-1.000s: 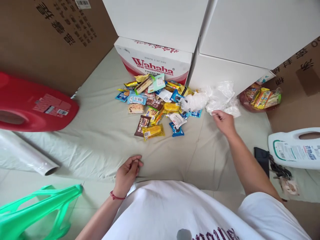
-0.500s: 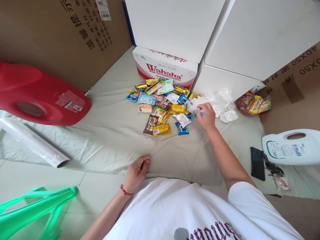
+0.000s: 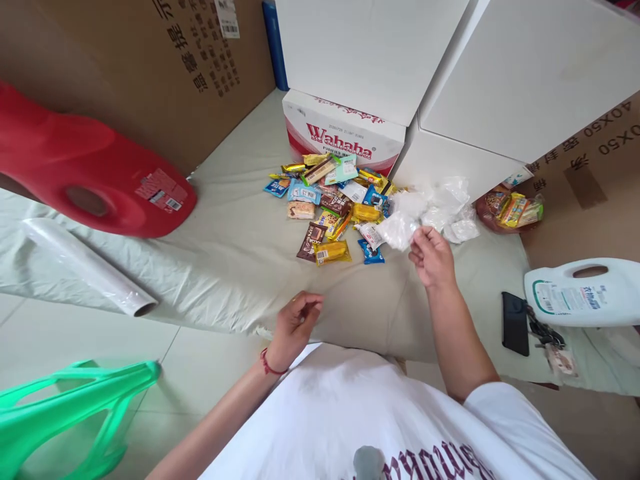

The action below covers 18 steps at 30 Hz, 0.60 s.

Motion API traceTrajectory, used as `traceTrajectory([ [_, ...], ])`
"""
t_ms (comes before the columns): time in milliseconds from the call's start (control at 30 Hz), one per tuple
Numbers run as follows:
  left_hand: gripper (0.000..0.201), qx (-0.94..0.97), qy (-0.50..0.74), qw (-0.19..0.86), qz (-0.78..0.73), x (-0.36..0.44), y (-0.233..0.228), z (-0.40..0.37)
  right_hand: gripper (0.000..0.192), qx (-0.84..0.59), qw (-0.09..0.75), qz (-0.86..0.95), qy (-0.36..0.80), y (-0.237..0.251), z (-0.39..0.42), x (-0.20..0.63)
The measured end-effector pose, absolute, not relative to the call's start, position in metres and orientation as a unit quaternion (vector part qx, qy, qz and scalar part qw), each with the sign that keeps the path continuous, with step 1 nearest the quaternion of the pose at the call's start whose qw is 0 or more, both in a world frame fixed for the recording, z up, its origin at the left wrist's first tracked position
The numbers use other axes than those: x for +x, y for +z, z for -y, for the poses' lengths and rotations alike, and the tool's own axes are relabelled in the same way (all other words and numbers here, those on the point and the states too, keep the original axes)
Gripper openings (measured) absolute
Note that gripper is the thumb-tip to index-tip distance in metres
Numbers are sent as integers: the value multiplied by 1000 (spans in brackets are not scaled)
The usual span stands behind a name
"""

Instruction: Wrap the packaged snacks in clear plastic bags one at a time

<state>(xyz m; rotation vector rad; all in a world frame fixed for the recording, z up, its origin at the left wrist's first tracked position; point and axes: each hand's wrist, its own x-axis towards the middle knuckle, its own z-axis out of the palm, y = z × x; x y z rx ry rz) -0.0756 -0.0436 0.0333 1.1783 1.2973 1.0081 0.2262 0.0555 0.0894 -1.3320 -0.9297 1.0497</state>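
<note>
My right hand (image 3: 433, 257) pinches a crumpled clear plastic bag (image 3: 399, 231), held at the right side of a heap of wrapped snacks (image 3: 334, 201). More clear plastic bags (image 3: 443, 200) lie just behind it. My left hand (image 3: 299, 323) hovers in front of the heap, near the cloth's front edge, fingers loosely bent and thumb apart, with nothing visible in it. Closest to it in the heap are a yellow-wrapped cake (image 3: 332, 253), a brown cocoa packet (image 3: 311, 241) and a small blue packet (image 3: 371, 252). The bag partly covers a white packet (image 3: 370, 235).
Behind the heap stands a Wahaha carton (image 3: 343, 137). At left are a red jug (image 3: 125, 173), a plastic film roll (image 3: 90, 267) and a green stool (image 3: 85, 393). Rightward lie a bag of snacks (image 3: 509, 207), a phone (image 3: 515, 323), keys (image 3: 546, 331) and a white detergent bottle (image 3: 580, 293).
My right hand has pulled a clear plastic bag toward me from the heap's right side. My left hand has risen slightly forward and its fingers have loosened. The view has shifted slightly.
</note>
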Motion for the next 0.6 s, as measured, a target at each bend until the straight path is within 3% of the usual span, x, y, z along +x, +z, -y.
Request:
traceTrajectory([
  [167, 32, 484, 463, 587, -455, -15, 61, 11, 33, -571, 523, 389, 499, 59, 5, 178],
  [333, 44, 365, 405, 730, -412, 19, 39, -4, 24, -536, 450, 505, 506, 44, 29, 175],
  [467, 46, 327, 437, 720, -429, 22, 24, -2, 35, -557, 508, 459, 469, 37, 34, 189],
  [533, 46, 338, 433, 714, -434, 24, 22, 0, 41, -570, 494, 477, 451, 32, 33, 191],
  [600, 46, 347, 428, 717, -426, 25, 23, 2, 34, -566, 465, 483, 479, 29, 31, 190],
])
